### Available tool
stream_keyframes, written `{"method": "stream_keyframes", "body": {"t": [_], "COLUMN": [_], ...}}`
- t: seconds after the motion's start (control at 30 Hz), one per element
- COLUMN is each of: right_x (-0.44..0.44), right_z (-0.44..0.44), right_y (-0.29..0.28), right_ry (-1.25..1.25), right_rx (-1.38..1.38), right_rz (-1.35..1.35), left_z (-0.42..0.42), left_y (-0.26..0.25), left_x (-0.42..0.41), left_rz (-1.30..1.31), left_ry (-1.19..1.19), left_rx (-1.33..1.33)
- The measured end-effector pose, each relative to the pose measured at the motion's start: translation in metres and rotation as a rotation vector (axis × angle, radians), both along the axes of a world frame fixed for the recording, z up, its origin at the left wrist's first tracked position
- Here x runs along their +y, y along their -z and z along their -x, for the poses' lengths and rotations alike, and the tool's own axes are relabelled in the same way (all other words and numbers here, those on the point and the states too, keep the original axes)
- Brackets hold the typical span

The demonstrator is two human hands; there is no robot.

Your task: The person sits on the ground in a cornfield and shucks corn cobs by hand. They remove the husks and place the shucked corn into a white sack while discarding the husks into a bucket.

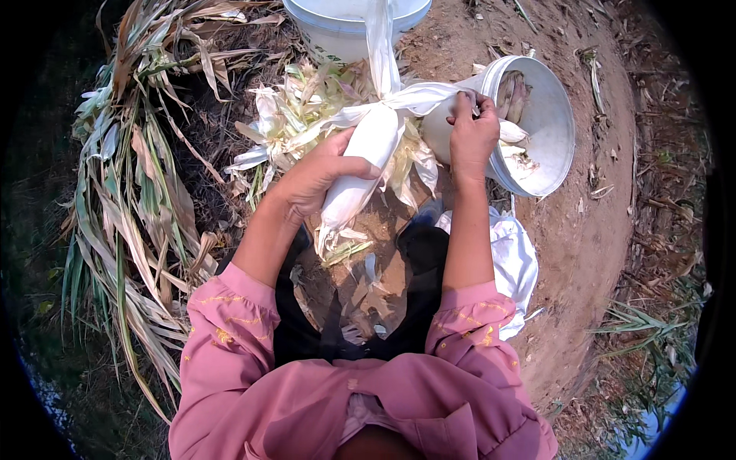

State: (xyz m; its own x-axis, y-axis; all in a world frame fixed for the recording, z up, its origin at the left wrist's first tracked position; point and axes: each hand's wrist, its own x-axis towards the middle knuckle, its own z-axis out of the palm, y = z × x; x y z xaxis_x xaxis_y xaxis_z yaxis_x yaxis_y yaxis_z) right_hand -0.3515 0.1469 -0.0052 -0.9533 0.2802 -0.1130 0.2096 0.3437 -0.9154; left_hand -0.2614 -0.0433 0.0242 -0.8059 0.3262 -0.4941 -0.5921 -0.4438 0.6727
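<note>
My left hand (328, 172) is wrapped around an ear of corn (368, 146) in pale husk, its thumb across the front. The ear tilts, its stem end up and its tip with dry silk pointing down toward the ground between my feet. White husk strips (384, 57) spread from the stem end, one upward and another to the right. My right hand (474, 132) pinches the end of the right-hand husk strip (431, 96) between thumb and fingers. Below and behind the ear lies a heap of peeled husks (299, 112).
A white plastic bucket (532, 181) lies on its side at right, with some ears of corn (513, 132) inside. Another white bucket (339, 40) stands ahead. Dry corn stalks (132, 190) are piled at left. A white sack (512, 253) lies by my right leg.
</note>
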Motion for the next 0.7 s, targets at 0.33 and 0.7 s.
{"method": "stream_keyframes", "body": {"t": [0.33,0.7], "right_x": [-0.045,-0.046], "right_z": [-0.039,-0.039], "right_y": [-0.003,-0.006], "right_ry": [-0.835,-0.636], "right_rx": [-0.292,-0.189], "right_rz": [0.46,0.679], "left_z": [0.016,0.009], "left_y": [0.029,0.027], "left_x": [-0.021,-0.011], "left_rz": [-0.029,0.144], "left_ry": [-0.645,-0.511], "left_rx": [0.008,0.187]}}
